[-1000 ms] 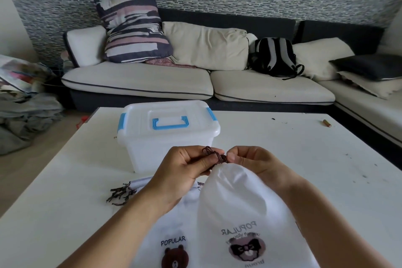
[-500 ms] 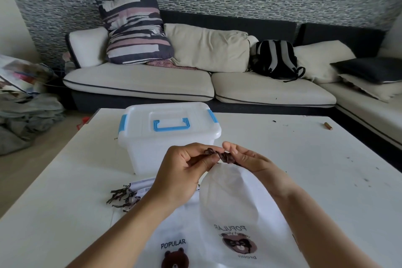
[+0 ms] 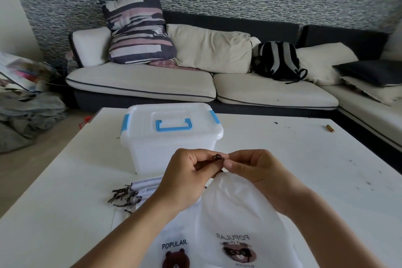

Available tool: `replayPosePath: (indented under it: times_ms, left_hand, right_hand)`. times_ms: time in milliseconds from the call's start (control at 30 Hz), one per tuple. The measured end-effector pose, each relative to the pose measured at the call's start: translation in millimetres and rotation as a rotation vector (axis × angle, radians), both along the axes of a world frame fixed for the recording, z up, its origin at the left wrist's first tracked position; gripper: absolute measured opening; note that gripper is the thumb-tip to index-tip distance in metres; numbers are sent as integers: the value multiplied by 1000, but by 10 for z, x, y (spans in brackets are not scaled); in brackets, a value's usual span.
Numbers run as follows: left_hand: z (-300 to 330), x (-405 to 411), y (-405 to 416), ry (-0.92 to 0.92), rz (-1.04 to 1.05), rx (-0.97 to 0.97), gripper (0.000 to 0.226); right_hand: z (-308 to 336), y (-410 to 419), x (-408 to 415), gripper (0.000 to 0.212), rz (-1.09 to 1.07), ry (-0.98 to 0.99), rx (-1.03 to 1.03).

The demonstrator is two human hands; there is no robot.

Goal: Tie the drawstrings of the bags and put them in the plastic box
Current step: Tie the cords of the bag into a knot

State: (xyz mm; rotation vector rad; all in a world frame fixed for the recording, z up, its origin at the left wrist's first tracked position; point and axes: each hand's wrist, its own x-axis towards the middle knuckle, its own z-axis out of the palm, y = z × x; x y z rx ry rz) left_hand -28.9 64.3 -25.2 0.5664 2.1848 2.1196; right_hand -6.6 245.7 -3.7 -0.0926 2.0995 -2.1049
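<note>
Both hands meet at centre frame, working the same cord. Left hand (image 3: 187,177) has fingers curled round the dark brown drawstring (image 3: 216,160); right hand (image 3: 255,172) pinches it from the other side, thumb and forefinger tight. A small loop of cord shows just above the fingertips.

The cord comes out of the gathered neck of a white bag (image 3: 237,211), lifted off the table (image 3: 304,169), lower centre-right of frame. Print on it reads "POPULAR" mirrored or upside down, bear face below; the smaller lines are too blurred to read.

More bags (image 3: 174,248) lie flat underneath, lower centre. The top one reads "POPULAR" in dark letters above a brown bear head. Their loose drawstring ends (image 3: 124,197) fan out at lower left.

Box (image 3: 171,135) sits just behind the hands, centre frame: translucent white, lid on, blue handle and blue side clips. No label readable on it.
</note>
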Motion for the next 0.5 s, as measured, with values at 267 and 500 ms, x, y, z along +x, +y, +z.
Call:
replayPosePath:
  times_ms: [267, 500]
  left_hand:
    - [38, -5, -20, -91, -46, 29, 17]
    - [65, -5, -21, -65, -25, 77, 16]
  right_hand:
    - [-7, 55, 11, 12, 66, -139, -84]
    - [-59, 34, 6, 74, 94, -319, -314]
